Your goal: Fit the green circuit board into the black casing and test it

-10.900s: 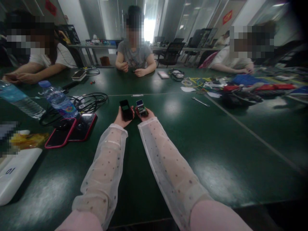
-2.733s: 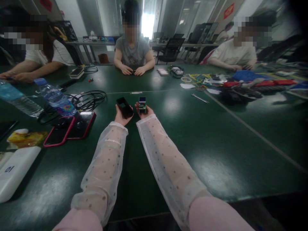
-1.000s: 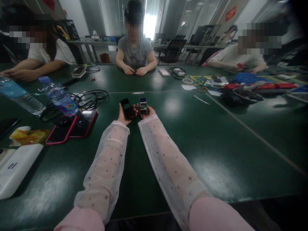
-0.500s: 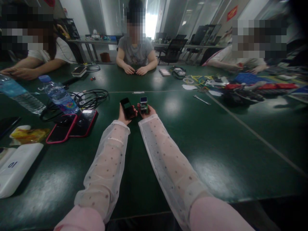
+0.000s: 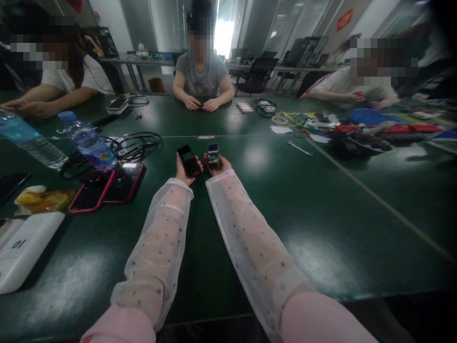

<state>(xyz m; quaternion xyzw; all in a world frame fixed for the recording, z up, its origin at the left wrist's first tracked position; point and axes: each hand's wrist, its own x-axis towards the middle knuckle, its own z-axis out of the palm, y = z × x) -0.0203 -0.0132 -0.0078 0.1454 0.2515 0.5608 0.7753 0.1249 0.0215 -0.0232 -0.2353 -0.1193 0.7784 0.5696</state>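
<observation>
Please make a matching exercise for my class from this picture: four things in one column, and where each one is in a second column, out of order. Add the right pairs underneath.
Things
1. Wrench
2. Black device
3. Blue-capped bottle
4. Green circuit board

Places
A. In the wearer's right hand
B. On the left side of the picture, by the black cables
C. On the green table, to the right of both of the wearer's hands
D. In the wearer's left hand

Right pairs: 1-C, 2-D, 3-B, 4-A
</observation>
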